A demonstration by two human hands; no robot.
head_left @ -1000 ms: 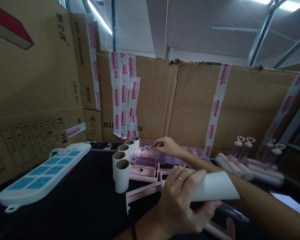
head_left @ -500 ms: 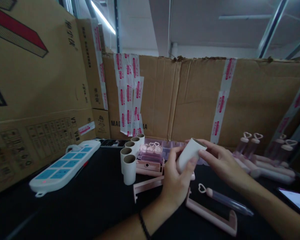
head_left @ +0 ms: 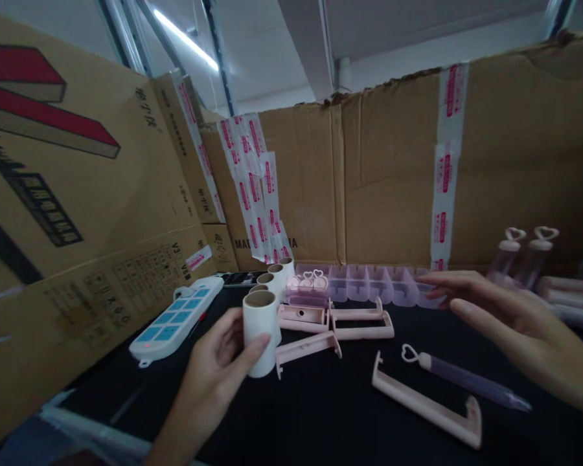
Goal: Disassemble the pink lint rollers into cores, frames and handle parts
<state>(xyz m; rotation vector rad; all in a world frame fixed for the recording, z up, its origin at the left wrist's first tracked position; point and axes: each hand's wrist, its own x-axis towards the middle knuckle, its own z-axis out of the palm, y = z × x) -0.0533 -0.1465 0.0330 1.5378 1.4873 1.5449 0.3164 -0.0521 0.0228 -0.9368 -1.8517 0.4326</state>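
Observation:
My left hand (head_left: 218,362) grips an upright white cardboard tube (head_left: 261,336), its open end facing up. Behind that tube, more white tubes (head_left: 275,275) stand in a row running away from me. My right hand (head_left: 519,330) is held above the right side of the black table, fingers apart and holding nothing. Below and left of it lies a clear purplish tube with a heart-shaped pink top (head_left: 471,378). A pink plastic bracket (head_left: 427,404) lies nearer to me. Further pink frame pieces (head_left: 306,348) lie right of the held tube.
A white power strip with blue sockets (head_left: 177,317) lies at the left. At the back stands a purple translucent compartment tray (head_left: 369,285). Cardboard walls (head_left: 388,175) enclose the back and left. Heart-topped tubes (head_left: 534,259) stand at the right, beside pale cylinders.
My left hand has carried the white tube left and down to the row, turning it upright. The right hand has let go of it and moved right. The view has shifted.

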